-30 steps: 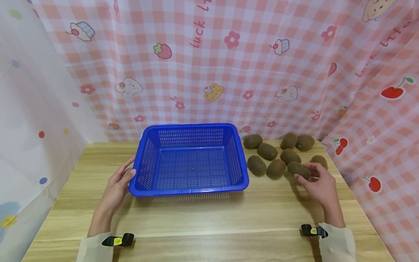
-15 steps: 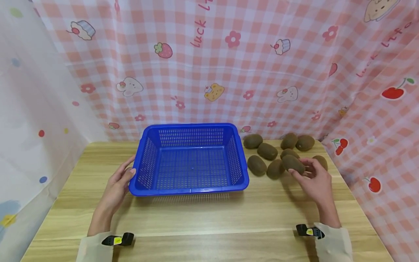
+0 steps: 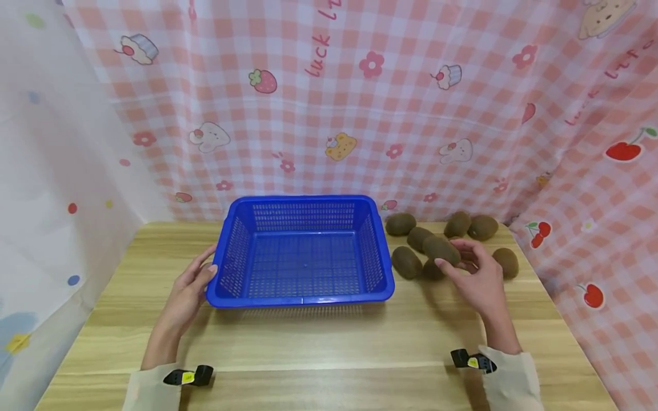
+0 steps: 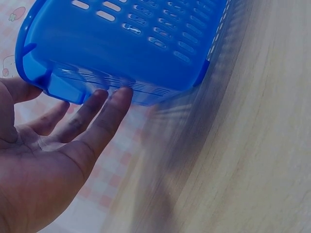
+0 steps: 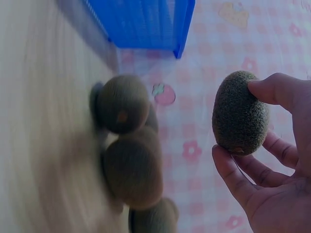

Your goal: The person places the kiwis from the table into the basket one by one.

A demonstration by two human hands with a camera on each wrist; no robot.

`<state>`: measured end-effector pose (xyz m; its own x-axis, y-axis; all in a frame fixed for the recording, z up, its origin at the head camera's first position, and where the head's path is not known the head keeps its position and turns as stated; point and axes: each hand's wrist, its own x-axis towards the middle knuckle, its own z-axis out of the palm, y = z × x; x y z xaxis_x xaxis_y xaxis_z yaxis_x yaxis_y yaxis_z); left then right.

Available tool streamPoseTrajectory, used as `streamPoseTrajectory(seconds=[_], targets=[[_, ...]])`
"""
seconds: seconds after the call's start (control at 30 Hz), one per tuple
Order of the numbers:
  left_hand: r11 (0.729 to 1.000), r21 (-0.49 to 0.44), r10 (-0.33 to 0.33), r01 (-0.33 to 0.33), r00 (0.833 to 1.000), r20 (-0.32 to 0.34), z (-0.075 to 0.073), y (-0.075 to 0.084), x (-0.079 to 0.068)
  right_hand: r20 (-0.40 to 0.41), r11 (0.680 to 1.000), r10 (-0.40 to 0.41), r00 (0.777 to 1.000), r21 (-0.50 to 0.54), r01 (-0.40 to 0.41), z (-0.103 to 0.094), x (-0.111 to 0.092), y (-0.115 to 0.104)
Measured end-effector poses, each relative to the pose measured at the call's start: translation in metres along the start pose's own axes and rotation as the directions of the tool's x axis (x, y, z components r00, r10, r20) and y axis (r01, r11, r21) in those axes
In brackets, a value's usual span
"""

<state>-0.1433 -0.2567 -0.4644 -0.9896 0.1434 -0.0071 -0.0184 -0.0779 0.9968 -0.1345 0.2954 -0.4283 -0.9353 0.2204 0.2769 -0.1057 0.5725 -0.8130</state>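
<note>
A blue slotted plastic basket point(image 3: 303, 301) stands on the wooden table. My left hand point(image 3: 187, 291) holds its left side, the thumb at the rim and the other fingers point(image 4: 104, 121) against the outer wall in the left wrist view. My right hand point(image 3: 478, 282) pinches a brown kiwi point(image 5: 238, 114) between thumb and fingertips, raised off the table. In the head view this kiwi overlaps others behind it. Several more kiwis lie right of the basket, among them one point(image 3: 406, 262) near its right wall. The basket's inside shows only its bare bottom.
Two kiwis sit together at the back right, one of them this kiwi point(image 3: 483, 228). Another kiwi point(image 3: 506, 263) lies apart by the right edge. A pink checked curtain point(image 3: 308, 114) hangs behind the table point(image 3: 308, 354) and along its right side.
My right hand has lifted the kiwi and carried it left over the other kiwis towards the basket. My left hand stays at the basket, and the head view has shifted slightly.
</note>
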Motion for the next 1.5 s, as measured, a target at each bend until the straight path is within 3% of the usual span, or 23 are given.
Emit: streamPoseTrajectory(seconds=[0.33, 0.67, 0.93, 1.27, 1.5], targets=[[1.0, -0.016, 0.026, -0.026, 1.0, -0.002, -0.003, 0.0, 0.0, 0.034, 0.99, -0.135, 0.99, 0.038, 0.134, 0.021, 0.01, -0.026], [1.0, 0.006, -0.014, 0.014, 1.0, -0.016, 0.002, -0.004, 0.0, 0.088, 0.977, -0.214, 0.973, 0.035, 0.212, 0.034, 0.017, -0.042], [0.999, 0.031, -0.013, 0.013, 1.0, -0.024, 0.002, -0.002, 0.0, 0.162, 0.96, -0.279, 0.947, 0.076, 0.27, 0.05, 0.019, -0.06], [0.999, 0.034, 0.002, -0.001, 1.0, -0.026, 0.001, 0.0, -0.001, 0.228, 0.935, -0.349, 0.909, 0.025, 0.353, 0.072, 0.022, -0.081], [1.0, 0.02, -0.003, 0.003, 1.0, -0.017, 0.001, -0.002, 0.0, 0.262, 0.923, -0.374, 0.89, 0.012, 0.384, 0.082, 0.017, -0.082]])
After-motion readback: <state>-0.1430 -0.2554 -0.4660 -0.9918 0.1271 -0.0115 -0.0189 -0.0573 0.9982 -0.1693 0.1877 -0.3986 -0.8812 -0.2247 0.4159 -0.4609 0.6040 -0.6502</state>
